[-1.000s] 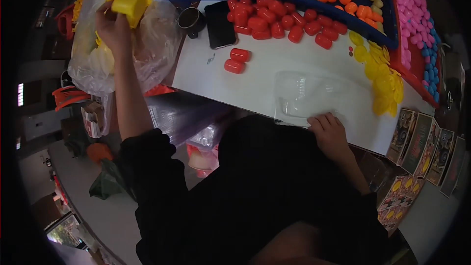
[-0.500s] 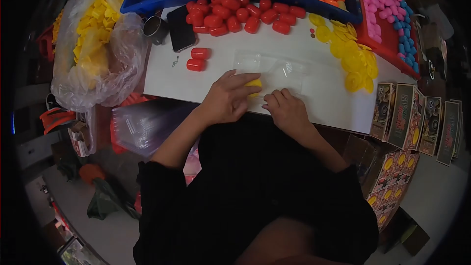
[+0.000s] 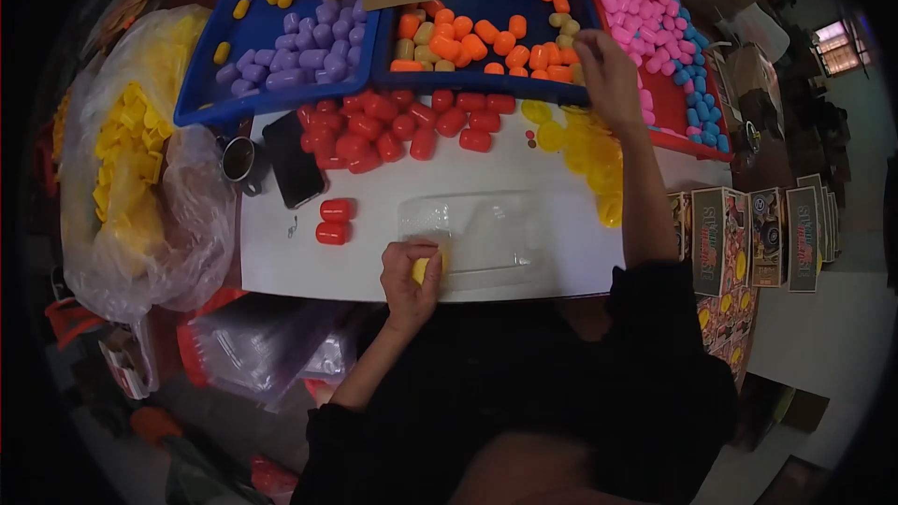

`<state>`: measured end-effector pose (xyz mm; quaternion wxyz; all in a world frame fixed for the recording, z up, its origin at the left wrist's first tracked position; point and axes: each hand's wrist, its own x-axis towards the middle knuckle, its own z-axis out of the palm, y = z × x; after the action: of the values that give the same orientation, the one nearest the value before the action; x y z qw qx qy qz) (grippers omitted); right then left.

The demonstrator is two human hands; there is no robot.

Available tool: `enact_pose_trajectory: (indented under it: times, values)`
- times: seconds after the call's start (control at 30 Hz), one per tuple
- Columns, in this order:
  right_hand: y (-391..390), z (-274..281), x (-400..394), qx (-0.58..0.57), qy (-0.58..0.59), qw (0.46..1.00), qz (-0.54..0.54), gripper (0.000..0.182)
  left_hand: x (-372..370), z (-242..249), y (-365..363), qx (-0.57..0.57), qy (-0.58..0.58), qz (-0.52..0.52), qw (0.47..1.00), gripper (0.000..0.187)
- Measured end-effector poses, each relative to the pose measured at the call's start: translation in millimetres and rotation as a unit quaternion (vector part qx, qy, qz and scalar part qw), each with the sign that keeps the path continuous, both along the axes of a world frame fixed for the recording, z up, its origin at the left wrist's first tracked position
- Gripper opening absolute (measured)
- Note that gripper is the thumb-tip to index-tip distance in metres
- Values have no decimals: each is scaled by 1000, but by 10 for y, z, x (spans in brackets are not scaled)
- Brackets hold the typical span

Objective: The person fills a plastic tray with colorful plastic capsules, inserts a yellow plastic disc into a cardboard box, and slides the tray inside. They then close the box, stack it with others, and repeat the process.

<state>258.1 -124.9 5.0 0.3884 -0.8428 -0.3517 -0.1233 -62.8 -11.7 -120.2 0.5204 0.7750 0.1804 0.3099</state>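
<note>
My left hand (image 3: 409,282) is closed around a small yellow piece (image 3: 421,270), mostly covered by the fingers, at the near left corner of a clear plastic blister tray (image 3: 496,238). That tray lies flat on the white tabletop. My right hand (image 3: 606,75) reaches over the right end of a blue tray (image 3: 458,0), beside orange capsules (image 3: 505,42) and khaki capsules (image 3: 567,26). Its fingertips point down and partly hide one another, so their grip cannot be made out. Below that wrist lies a pile of yellow translucent discs (image 3: 585,154).
Red capsules (image 3: 374,126) are heaped along the blue trays, with two apart (image 3: 334,222). A phone (image 3: 294,161) and a dark cup (image 3: 241,161) lie left. A purple-capsule tray (image 3: 281,98), a red tray (image 3: 697,142), a plastic bag (image 3: 140,215) and printed boxes (image 3: 720,238) surround the table.
My right hand has left the blister tray and moved up and right to the blue tray. My left hand now wraps the yellow piece. The view has shifted, showing more of the trays.
</note>
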Motion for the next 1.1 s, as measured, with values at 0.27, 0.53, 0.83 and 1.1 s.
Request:
enact_pose_trajectory:
  times: [0.27,0.53,0.83,1.1]
  values:
    - [706,-469,1393,-253,-22,967,-11,26,69,-28,99,16,6,-24,1000,24]
    - [1007,-968,1547,-335,40,940,56,36,85,-49,140,13,18,-57,998,23]
    - [712,-728,1282,-223,-72,963,132,30,145,16,128,-10,17,-45,999,18]
    - [521,-583,-618,-436,-105,845,289,30,146,-19,104,-6,15,-37,999,15]
